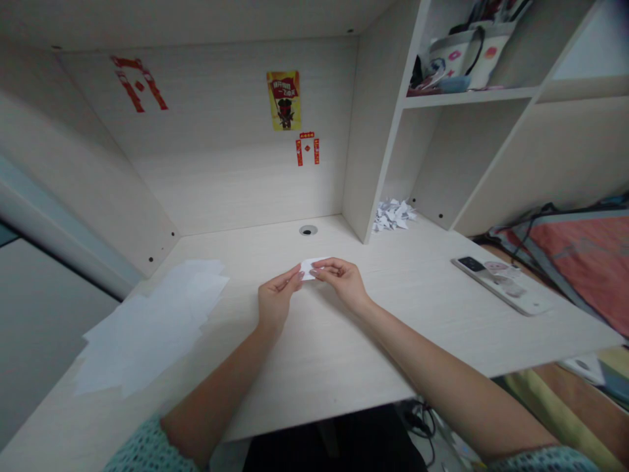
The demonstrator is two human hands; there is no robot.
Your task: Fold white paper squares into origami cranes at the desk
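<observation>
A small piece of white paper (308,269) is held above the middle of the desk. My left hand (278,298) pinches its left edge between thumb and fingers. On the other side, my right hand (344,280) grips the right edge the same way. Whether the paper is folded is too small to tell. To the left of my left hand lies a spread stack of white paper sheets (157,328). Beyond my right hand, in the lower shelf cubby, sits a heap of torn or folded white paper bits (393,215).
A phone (501,285) lies on the right of the desk (314,367). A shelf divider (381,131) rises behind my right hand. Bags (466,56) fill the upper shelf. Red fabric (574,255) is at far right. A cable hole (308,230) is near the back panel.
</observation>
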